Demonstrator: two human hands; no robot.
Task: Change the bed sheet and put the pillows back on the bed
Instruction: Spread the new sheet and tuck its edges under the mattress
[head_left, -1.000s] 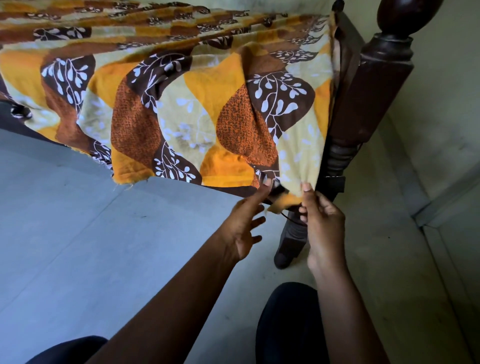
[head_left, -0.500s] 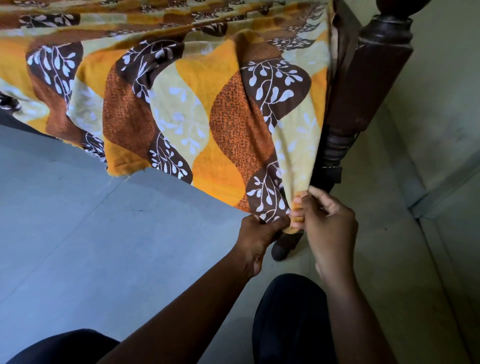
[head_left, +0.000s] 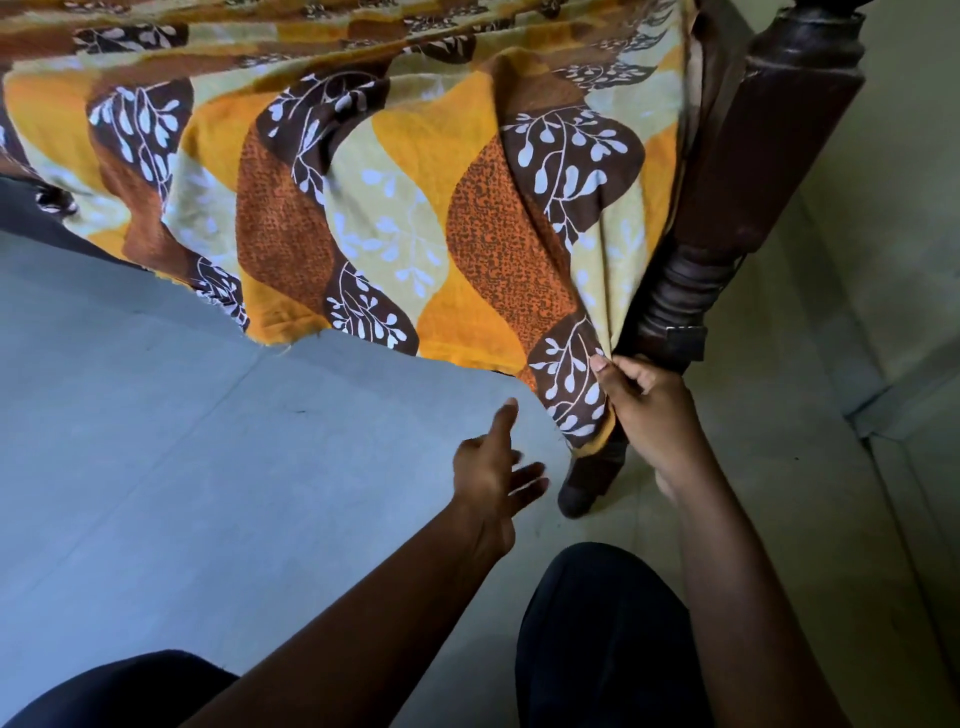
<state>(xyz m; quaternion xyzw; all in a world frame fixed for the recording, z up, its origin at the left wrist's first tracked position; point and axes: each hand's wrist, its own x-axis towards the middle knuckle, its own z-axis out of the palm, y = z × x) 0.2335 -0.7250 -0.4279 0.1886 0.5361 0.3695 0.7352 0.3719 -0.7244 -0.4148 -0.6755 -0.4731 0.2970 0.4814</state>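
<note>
Right hand (head_left: 652, 410) fingers pinched the thin, limp bed sheet (head_left: 395, 218) corner by the bedpost (head_left: 748, 171) at 1 o'clock; left hand (head_left: 493, 467) spread, empty; likely light, hem safest.

Your one head camera looks forward and steeply down, close over your hands, taking in the sheet (head_left: 395, 208) hanging off the bed, the bedpost (head_left: 748, 171) and the floor (head_left: 156, 441).
</note>
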